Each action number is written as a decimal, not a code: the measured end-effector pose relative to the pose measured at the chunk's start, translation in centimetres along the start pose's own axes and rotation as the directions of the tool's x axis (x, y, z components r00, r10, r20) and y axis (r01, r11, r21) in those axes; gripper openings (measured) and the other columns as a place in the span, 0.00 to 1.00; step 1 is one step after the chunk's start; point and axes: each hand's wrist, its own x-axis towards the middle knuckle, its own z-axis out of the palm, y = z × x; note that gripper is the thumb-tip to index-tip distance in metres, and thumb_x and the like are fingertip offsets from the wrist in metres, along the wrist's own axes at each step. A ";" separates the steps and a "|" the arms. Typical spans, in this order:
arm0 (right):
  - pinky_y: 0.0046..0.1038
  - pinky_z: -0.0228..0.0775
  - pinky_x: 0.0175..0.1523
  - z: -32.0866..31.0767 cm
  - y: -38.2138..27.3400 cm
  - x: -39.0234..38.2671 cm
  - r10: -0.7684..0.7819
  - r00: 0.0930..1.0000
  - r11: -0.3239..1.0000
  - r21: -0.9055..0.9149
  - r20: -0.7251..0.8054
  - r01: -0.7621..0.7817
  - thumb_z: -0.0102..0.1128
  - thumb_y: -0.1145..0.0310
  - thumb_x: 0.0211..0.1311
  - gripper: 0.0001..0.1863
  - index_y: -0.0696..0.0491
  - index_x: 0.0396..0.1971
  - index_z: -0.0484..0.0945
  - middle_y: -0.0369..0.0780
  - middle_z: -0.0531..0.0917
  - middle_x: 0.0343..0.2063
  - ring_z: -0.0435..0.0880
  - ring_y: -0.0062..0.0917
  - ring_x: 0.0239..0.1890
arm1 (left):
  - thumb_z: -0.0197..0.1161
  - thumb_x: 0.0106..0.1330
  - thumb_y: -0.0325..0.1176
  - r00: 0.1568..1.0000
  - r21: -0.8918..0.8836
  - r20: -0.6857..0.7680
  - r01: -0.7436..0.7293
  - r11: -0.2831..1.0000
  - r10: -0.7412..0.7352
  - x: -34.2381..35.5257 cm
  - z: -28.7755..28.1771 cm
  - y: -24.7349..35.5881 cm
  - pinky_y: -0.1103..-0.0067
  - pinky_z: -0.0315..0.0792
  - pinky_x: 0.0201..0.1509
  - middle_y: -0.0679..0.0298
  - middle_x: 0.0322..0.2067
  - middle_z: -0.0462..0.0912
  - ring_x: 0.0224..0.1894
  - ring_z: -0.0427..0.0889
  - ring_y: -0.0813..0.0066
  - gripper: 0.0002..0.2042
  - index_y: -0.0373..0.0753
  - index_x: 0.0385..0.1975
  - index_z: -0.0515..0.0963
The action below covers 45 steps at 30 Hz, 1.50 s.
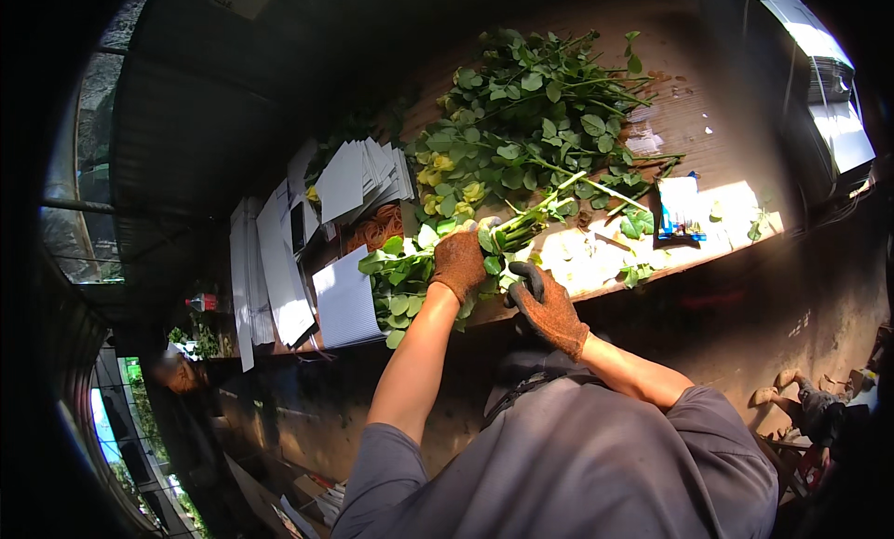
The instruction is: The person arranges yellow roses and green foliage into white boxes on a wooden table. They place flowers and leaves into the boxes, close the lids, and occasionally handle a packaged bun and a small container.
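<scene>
My left hand [458, 258], in a brown work glove, is closed round a bunch of leafy rose stems [507, 230] at the near edge of the wooden table [689, 101]. Foliage spreads out to the left of and below that hand. Just to its right, my right hand [545, 306], gloved in brown with dark fingertips, has its fingers curled beside the bunch; I cannot make out what is in them. Beyond both hands lies a large pile of roses [559, 111] with green leaves and pale yellow blooms [433, 171].
White card sheets [340, 185], a corrugated sheet [345, 297] and orange bands [377, 224] lie left; a red-labelled bottle [205, 302] stands farther along. A blue-white packet [680, 208] lies right, a bundled white stack [829, 111] beyond. Another person [177, 390] is lower left, another [819, 418] lower right.
</scene>
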 end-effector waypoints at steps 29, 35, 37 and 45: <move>0.47 0.70 0.59 0.8 -1.7 -4.3 0.064 0.862 0.588 -0.717 0.503 0.375 0.62 0.57 0.61 0.30 0.55 0.60 0.69 0.65 0.60 0.64 0.76 0.59 0.52 | 0.63 0.56 0.35 1.000 0.157 0.006 -0.015 0.987 0.015 -1.4 0.7 0.8 0.68 0.73 0.50 0.61 0.44 0.78 0.51 0.79 0.64 0.27 0.50 0.60 0.73; 0.34 0.74 0.55 1.0 3.9 1.1 0.378 0.912 0.905 0.146 0.157 -0.400 0.62 0.64 0.64 0.32 0.55 0.66 0.64 0.50 0.77 0.56 0.81 0.38 0.52 | 0.70 0.51 0.39 0.977 0.057 0.199 -0.092 0.994 0.079 -1.9 -2.4 1.6 0.66 0.75 0.53 0.56 0.48 0.76 0.51 0.78 0.58 0.39 0.47 0.68 0.64; 0.32 0.75 0.52 1.2 6.0 3.2 0.087 0.974 0.996 -0.044 0.210 -0.079 0.64 0.73 0.60 0.32 0.55 0.65 0.66 0.49 0.78 0.52 0.82 0.36 0.49 | 0.73 0.50 0.39 0.980 -0.094 0.136 -0.136 0.986 0.148 -2.4 -3.7 1.5 0.64 0.71 0.61 0.49 0.57 0.72 0.59 0.74 0.53 0.44 0.44 0.70 0.59; 0.33 0.72 0.56 3.8 9.2 3.9 0.097 0.991 0.961 0.267 -0.095 -0.068 0.68 0.76 0.50 0.39 0.60 0.65 0.63 0.47 0.79 0.48 0.78 0.34 0.49 | 0.71 0.57 0.43 0.865 -0.604 -0.482 -0.210 0.768 -0.143 -16.8 -11.9 -12.6 0.65 0.64 0.67 0.45 0.63 0.66 0.63 0.68 0.49 0.40 0.36 0.67 0.60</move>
